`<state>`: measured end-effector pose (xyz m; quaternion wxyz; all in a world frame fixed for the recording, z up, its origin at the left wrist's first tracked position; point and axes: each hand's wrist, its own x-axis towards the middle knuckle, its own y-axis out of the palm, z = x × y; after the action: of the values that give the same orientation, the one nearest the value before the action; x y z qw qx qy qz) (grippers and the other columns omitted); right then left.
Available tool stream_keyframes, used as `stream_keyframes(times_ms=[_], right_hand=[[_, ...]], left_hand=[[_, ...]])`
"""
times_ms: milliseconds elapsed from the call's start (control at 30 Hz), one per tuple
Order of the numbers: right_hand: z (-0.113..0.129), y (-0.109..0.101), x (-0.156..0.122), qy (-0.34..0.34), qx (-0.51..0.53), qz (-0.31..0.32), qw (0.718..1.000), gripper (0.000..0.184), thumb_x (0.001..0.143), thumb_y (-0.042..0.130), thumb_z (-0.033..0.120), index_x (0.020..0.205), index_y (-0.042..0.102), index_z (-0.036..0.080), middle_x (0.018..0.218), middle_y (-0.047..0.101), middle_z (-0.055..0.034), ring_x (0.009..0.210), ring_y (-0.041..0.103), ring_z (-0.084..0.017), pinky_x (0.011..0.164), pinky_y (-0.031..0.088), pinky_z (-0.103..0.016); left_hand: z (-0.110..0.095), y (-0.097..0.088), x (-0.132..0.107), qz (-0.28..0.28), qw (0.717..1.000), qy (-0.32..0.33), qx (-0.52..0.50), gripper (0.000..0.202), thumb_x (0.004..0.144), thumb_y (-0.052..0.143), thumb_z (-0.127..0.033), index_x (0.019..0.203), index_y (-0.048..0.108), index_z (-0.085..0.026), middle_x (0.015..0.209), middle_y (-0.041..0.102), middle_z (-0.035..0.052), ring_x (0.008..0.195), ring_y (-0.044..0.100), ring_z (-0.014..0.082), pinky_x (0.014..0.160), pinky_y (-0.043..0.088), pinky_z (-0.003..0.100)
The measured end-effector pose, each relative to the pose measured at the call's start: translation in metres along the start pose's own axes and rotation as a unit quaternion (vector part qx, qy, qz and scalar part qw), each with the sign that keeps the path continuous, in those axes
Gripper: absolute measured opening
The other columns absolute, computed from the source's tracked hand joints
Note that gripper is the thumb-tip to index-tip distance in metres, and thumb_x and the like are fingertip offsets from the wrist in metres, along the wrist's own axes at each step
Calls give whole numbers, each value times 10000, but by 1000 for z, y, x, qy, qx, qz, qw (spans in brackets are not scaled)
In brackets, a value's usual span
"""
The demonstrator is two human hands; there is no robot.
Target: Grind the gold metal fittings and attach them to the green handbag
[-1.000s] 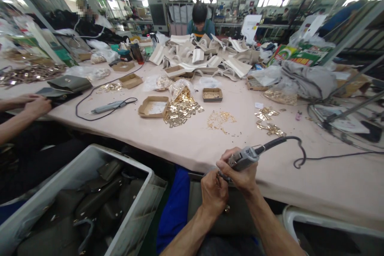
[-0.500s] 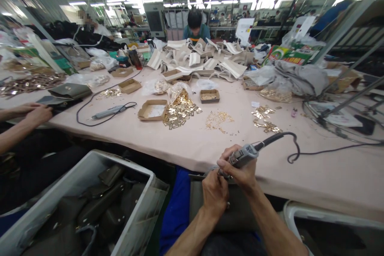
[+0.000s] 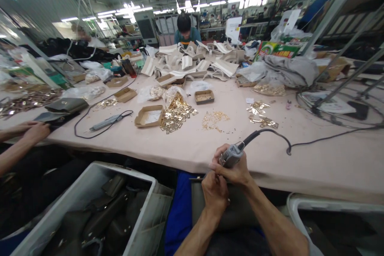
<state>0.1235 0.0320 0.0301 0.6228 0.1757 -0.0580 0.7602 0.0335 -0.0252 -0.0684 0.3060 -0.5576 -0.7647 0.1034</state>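
Observation:
My right hand (image 3: 237,172) is wrapped round a grey electric screwdriver (image 3: 231,156), tilted with its cord end up and to the right. Its tip points down toward my left hand and is hidden behind my fingers. My left hand (image 3: 214,192) is closed just below, at the upper edge of a dark olive bag (image 3: 240,210) lying on my lap. What its fingers pinch is covered. A small shiny metal piece (image 3: 229,201) shows beside the left hand. The screwdriver's black cord (image 3: 271,130) runs away across the table.
On the pink-covered table (image 3: 180,152) lie gold metal fittings (image 3: 177,118), small gold parts (image 3: 214,120), cardboard boxes (image 3: 149,116) and another screwdriver (image 3: 105,123). A white crate (image 3: 153,192) of olive bags stands left, another crate (image 3: 295,204) right. A co-worker's hands (image 3: 37,130) are at far left.
The whole view has shifted and tilted slightly. My right hand and the screwdriver have come a little left, closer above my left hand. Both hands keep their hold.

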Motion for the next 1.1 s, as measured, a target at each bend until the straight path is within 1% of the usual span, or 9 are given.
stream_keyframes(times_ms=[67,133,300,433,567,700,867,967,1100], right_hand=[[0,-2,1,-2,6,-15,1000,344,666,908,196,893,650,190,706,679,-10,563,605,-146,512,502,-256],[1,-4,3,-1,10,-27,1000,319,686,893,209,883,643,189,695,678,-13,553,607,-151,502,506,-263],[6,-4,5,5,14,-35,999,286,715,865,224,865,624,184,659,669,-15,519,597,-148,475,504,-259],[9,-3,6,0,-4,-27,1000,276,708,870,228,831,629,175,653,667,-22,527,598,-147,493,510,-257],[9,-3,4,12,10,-1,1000,333,661,916,234,819,628,176,651,657,-11,512,584,-139,484,496,-250],[8,-5,-2,5,10,50,999,375,634,942,242,839,632,186,702,662,-12,567,599,-148,515,493,-253],[2,-10,-7,31,-29,111,993,400,605,957,292,820,636,188,685,655,-8,556,555,-137,490,451,-243],[-4,-15,-5,36,-3,87,996,406,611,953,312,824,632,184,693,663,-17,552,571,-143,478,454,-242],[-10,-21,-5,50,58,61,995,370,690,904,302,878,604,193,695,667,-10,485,574,-136,433,454,-241]], left_hand=[[-7,-10,3,50,994,-63,-69,215,958,533,-268,829,672,-166,580,640,39,489,590,177,483,373,267],[-12,-18,6,87,979,-112,-148,254,981,508,-296,909,709,-159,538,633,13,451,569,151,482,381,245],[-14,-25,10,92,939,-200,-266,273,927,550,-273,1003,740,-92,485,632,12,406,551,132,455,402,215],[-12,-21,11,75,925,-225,-298,263,883,580,-276,937,746,-79,452,606,4,369,504,117,416,368,203],[-14,-17,11,44,933,-228,-276,211,841,606,-270,749,718,-116,415,565,-11,341,455,103,386,318,195],[-14,-13,11,30,936,-250,-246,361,849,613,-355,543,604,-165,377,515,-15,328,445,106,371,308,203],[-7,-5,11,14,927,-276,-253,414,805,657,-429,492,546,-183,369,484,-28,325,430,107,351,279,209],[-4,0,9,14,907,-293,-301,356,764,684,-382,505,547,-179,347,448,-48,302,374,86,341,242,202],[-2,0,7,29,877,-304,-371,157,717,662,-272,672,670,-123,425,580,-11,292,382,79,328,262,196]])
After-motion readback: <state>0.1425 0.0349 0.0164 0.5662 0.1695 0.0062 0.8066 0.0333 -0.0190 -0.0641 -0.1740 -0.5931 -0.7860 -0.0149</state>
